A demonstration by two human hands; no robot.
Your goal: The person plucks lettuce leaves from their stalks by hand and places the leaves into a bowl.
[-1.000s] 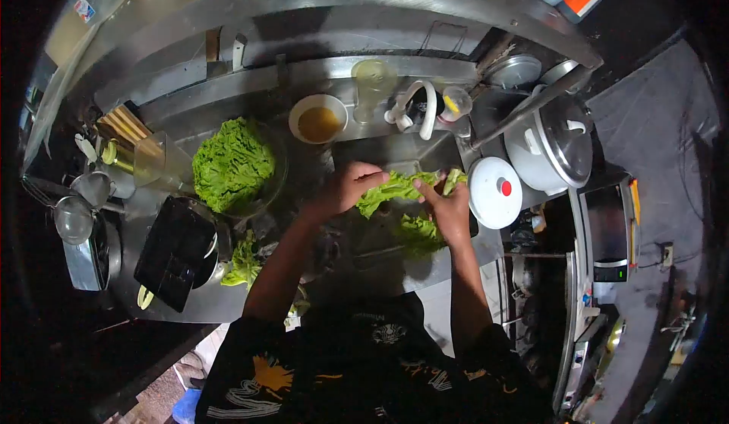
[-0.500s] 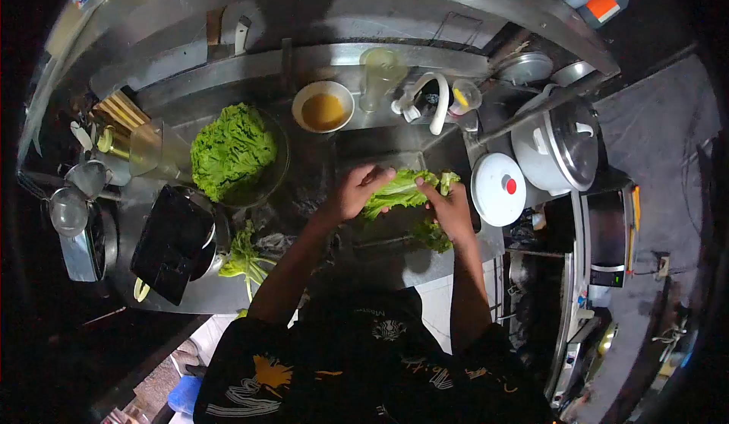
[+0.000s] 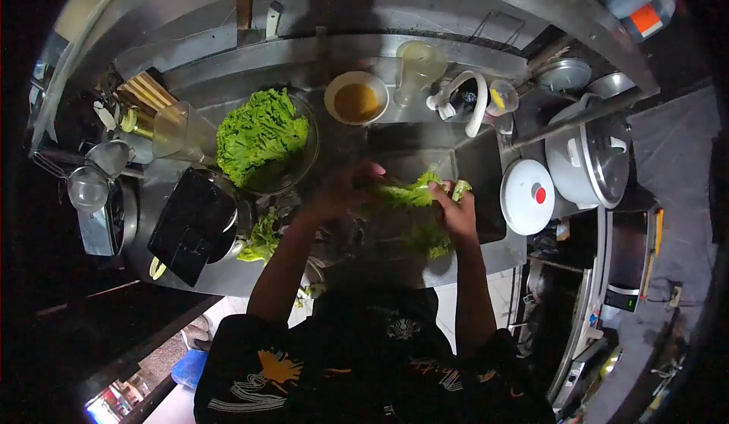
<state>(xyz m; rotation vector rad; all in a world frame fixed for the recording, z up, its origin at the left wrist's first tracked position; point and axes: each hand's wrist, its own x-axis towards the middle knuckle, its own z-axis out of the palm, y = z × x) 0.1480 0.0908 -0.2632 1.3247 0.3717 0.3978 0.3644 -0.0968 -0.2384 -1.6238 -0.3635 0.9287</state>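
Over the metal sink point(image 3: 486, 162), my right hand point(image 3: 457, 210) is closed on green lettuce point(image 3: 416, 192), its pale stem end showing beside the fingers. My left hand point(image 3: 345, 192) is at the leafy left end, dark and smeared by motion, so its grip cannot be made out. A second leafy piece point(image 3: 431, 240) hangs or lies below the lettuce, near the sink's front. To the left, a clear bowl point(image 3: 307, 162) holds a large heap of lettuce leaves point(image 3: 258, 135). More leaves point(image 3: 263, 238) lie on the counter in front of that bowl.
Behind the sink stand a white bowl of brownish liquid point(image 3: 357, 101), a clear pitcher point(image 3: 418, 71) and a white faucet point(image 3: 477, 105). A white lid point(image 3: 527, 196) and a large pot point(image 3: 588, 154) are at right. Strainers point(image 3: 89, 190) and a black container point(image 3: 194, 226) are at left.
The camera view has shifted, so the counter things appear farther right. My left hand has moved left relative to my right hand and is blurred. My right hand keeps its hold on the lettuce.
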